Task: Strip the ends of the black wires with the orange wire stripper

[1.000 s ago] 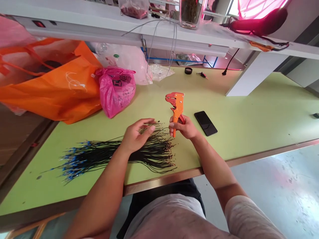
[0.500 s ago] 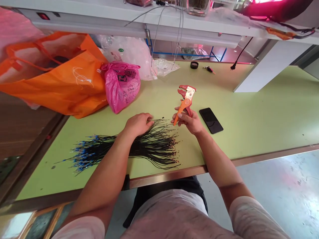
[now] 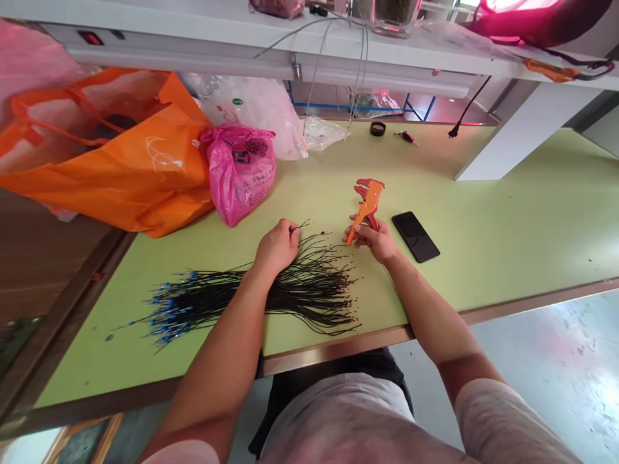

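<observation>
My left hand is closed on a black wire, whose end sticks out past the fingertips. Below it a wide bundle of black wires lies across the green table, with blue ends at the left and small bare-looking tips at the right. My right hand is closed around the handles of an orange and red wire stripper, its jaws upward and facing left. A black phone lies just right of that hand.
An orange bag, a pink plastic bag and clear plastic bags stand at the back left. A black ring, keys and a plug are at the back. A white shelf overhangs the table.
My left hand has closed and lifted a wire end away from the bundle. My right hand has turned the wire stripper slightly, so more of its orange side shows. The camera view has shifted slightly.
</observation>
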Tool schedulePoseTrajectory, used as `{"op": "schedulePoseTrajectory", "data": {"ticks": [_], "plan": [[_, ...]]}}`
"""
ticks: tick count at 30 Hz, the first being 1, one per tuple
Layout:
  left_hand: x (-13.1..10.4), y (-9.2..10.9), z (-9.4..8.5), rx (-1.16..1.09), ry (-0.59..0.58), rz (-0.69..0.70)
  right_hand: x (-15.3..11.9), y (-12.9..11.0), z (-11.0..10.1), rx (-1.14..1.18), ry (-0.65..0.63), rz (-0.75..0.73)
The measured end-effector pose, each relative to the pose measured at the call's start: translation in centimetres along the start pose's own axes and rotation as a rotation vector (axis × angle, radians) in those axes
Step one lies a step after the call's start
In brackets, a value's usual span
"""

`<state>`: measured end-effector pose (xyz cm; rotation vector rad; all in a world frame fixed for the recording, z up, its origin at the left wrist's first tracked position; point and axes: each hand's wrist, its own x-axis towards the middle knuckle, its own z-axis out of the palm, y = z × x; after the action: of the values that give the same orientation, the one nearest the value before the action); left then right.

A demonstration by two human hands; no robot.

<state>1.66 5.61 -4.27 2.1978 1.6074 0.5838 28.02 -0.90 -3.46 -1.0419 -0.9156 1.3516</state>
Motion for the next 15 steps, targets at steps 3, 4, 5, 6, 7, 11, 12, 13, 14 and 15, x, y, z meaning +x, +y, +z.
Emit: {"op": "schedulePoseTrajectory", "data": {"ticks": [3,4,5,6,7,11,12,13,14,15], "plan": [[-0.1,-0.4,0.2,-0.305,0.045,-0.037,0.0,0.2,-0.1,-0.002,0.01,0.023],[0.0,-0.5,0.4,-0.4,0.049,-0.042,0.0,0.3,-0.2,-0.004,0.011,0.028],[0.0,-0.6,0.6,-0.48,0.047,-0.045,0.0,0.4,-0.2,-0.005,0.011,0.03],[0.1,-0.6,0.9,-0.546,0.042,-0.044,0.0,0.4,-0.3,-0.007,0.011,0.031],[0.1,-0.7,1.2,-0.597,0.032,-0.04,0.0,0.5,-0.4,-0.008,0.012,0.032],[0.3,-0.8,1.6,-0.726,0.036,-0.066,0.0,0.8,-0.7,0.002,0.031,0.039],[0.4,-0.8,1.5,-0.743,0.044,-0.08,0.0,0.8,-0.8,0.006,0.033,0.041],[0.4,-0.8,1.4,-0.747,0.05,-0.091,0.0,0.9,-0.9,0.009,0.032,0.043],[0.5,-0.9,1.3,-0.736,0.053,-0.096,0.1,0.9,-0.9,0.01,0.028,0.046],[0.5,-1.0,1.2,-0.705,0.037,-0.085,0.1,0.9,-1.0,0.011,0.024,0.048]]}}
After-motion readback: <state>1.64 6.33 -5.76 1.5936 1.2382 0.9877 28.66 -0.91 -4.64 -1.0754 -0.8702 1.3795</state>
